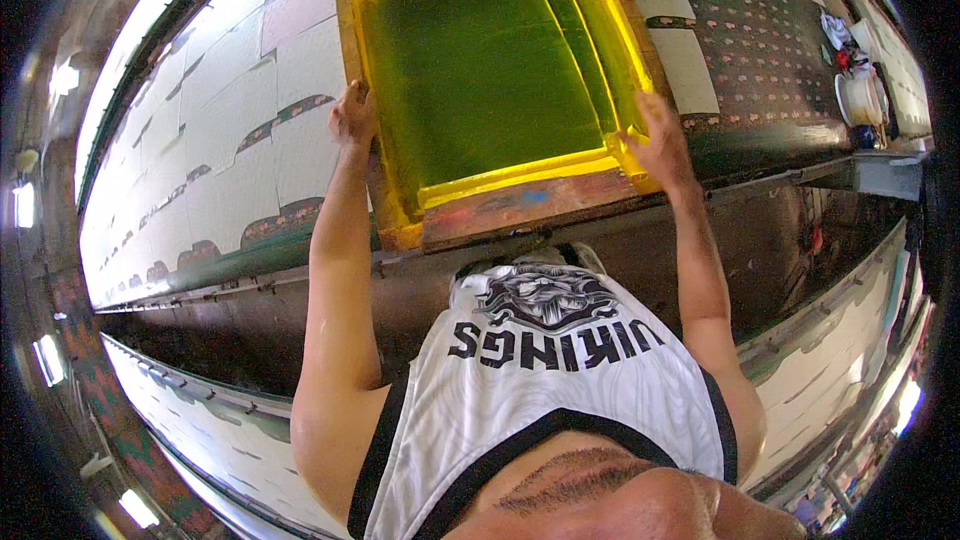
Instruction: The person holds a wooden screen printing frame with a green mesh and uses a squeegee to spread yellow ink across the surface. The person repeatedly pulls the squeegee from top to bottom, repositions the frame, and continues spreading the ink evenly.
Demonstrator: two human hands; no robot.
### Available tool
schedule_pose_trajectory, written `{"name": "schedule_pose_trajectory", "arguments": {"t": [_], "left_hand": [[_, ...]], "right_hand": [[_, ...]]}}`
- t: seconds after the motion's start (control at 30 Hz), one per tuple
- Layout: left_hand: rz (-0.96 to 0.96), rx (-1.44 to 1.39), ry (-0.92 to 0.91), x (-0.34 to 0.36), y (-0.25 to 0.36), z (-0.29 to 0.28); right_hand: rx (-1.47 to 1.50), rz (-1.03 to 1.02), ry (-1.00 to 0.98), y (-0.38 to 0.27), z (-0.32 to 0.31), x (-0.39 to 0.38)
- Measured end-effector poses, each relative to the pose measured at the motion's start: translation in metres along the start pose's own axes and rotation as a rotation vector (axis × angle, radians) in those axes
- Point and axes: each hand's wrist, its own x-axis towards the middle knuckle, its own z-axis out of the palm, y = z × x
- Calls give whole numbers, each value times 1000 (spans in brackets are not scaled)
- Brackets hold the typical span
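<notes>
"Where was the screen frame (480, 211)?"

"At twelve o'clock, over the long table (760, 30); the left hand (353, 116) was curled round its nine o'clock side, and the right hand (660, 140) held it near the four o'clock corner, thumb and fingers parted across the rim."

"What might have gone wrong there?"

"A slip, I'd have said; the yellow coating looked slick where the right fingers met it, and a sliding grip could have let that corner drop or twist."

"And the white pieces (225, 100)?"

"They lay from nine to eleven o'clock, close by the left hand; a skewed frame could have dragged or smeared one; I couldn't tell whether its underside touched the table."

"Anything loose inside?"

"A long yellow-edged strip (575, 50) ran over the dark green mesh (460, 75), from the frame's one o'clock down to its four; tool or pooled ink, I couldn't tell; had it been loose, uneven hands could have tipped the frame and sent it sliding."
</notes>
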Motion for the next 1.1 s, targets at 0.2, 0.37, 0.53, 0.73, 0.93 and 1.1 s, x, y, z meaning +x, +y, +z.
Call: {"name": "schedule_pose_trajectory", "arguments": {"t": [0.2, 0.37, 0.53, 0.73, 0.93, 1.1], "left_hand": [[31, -82, 71, -6, 6, -4], [65, -94, 92, 10, 2, 6], [82, -139, 93, 11, 12, 7], [54, -142, 86, 4, 8, -3], [44, -228, 116, 10, 6, 3], [52, -200, 132, 10, 11, 2]], "right_hand": [[220, -542, -424, -125, 22, -52], [9, -599, -358, -143, 41, -46], [-137, -400, -326, -177, 57, -43], [-186, -331, -114, -189, 83, -44], [-206, -271, -204, -178, 118, 61], [-240, -271, -154, -161, 151, 206]]}}
